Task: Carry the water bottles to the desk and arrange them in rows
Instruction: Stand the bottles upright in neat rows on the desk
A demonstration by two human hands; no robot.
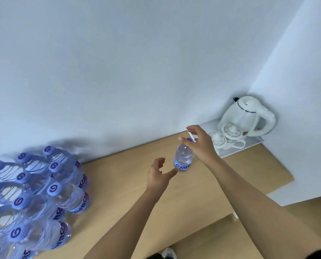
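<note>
A single clear water bottle (183, 159) with a blue label stands upright on the light wooden desk (128, 184), near the wall. My right hand (200, 144) comes down over its top, with thumb and fingers around the blue cap and the forefinger sticking out. My left hand (158, 174) hovers spread just left of the bottle, its thumb tip at the label, holding nothing. A tight cluster of several bottles with blue caps (36, 193) stands in rows at the desk's left end.
A white tray (249, 144) in the right corner carries a white kettle (247, 116) and two lidded cups (230, 132). White walls close off the desk at the back and right. The desk's front edge runs below my forearms, and a shoe (168, 253) shows on the floor.
</note>
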